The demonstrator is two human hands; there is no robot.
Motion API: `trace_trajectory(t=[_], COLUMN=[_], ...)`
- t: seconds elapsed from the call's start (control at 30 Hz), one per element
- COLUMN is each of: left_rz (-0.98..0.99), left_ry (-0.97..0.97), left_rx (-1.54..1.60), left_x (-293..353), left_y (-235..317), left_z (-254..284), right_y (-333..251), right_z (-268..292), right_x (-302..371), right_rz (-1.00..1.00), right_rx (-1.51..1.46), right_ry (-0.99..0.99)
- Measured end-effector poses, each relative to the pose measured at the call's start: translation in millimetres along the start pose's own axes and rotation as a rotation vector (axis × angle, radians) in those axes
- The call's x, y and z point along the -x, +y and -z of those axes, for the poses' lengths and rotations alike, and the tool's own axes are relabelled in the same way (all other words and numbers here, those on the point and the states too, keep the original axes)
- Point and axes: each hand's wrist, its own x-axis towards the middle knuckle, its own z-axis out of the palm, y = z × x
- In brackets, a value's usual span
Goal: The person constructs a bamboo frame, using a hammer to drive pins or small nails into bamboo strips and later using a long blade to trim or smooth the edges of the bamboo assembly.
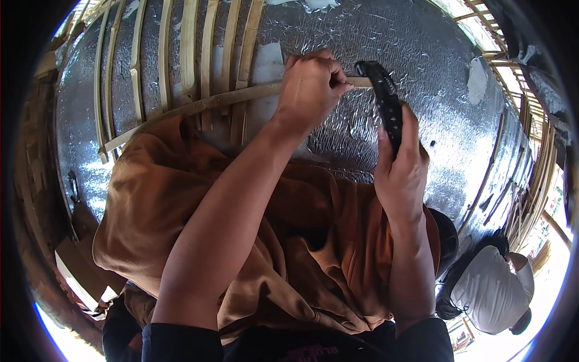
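My left hand (pixel 310 87) is closed around a long, thin bamboo strip (pixel 241 95) near its right end. The strip runs leftward across my covered knee and over the lower ends of other strips. In my right hand (pixel 403 166) is a black hand tool (pixel 387 105) with a studded grip and a short head turned to the left. It stands upright at the strip's right end, close to it; whether they touch I cannot tell. The tool's exact kind is unclear. Brown cloth (pixel 142 187) covers my lap under both forearms.
Several bamboo strips (pixel 188 54) lie side by side at the upper left on a silvery foil sheet (pixel 428 54). A bundle of thin strips (pixel 531 193) is at the right edge. Another person in a white shirt (pixel 491 289) bends over at the lower right.
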Motion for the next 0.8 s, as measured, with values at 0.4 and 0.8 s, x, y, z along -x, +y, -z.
trace_trajectory(t=[0.4, 0.8], left_rz=[0.060, 0.002], left_ry=[0.000, 0.001], left_rx=[-0.023, -0.024], left_x=[-0.5, 0.6], left_y=[-1.5, 0.4], left_z=[0.2, 3.0], right_y=[-4.0, -2.4], right_z=[0.5, 18.0], right_x=[-1.6, -19.0], right_rz=[-0.087, -0.121], right_rx=[0.114, -0.028], right_ry=[-0.105, 0.134])
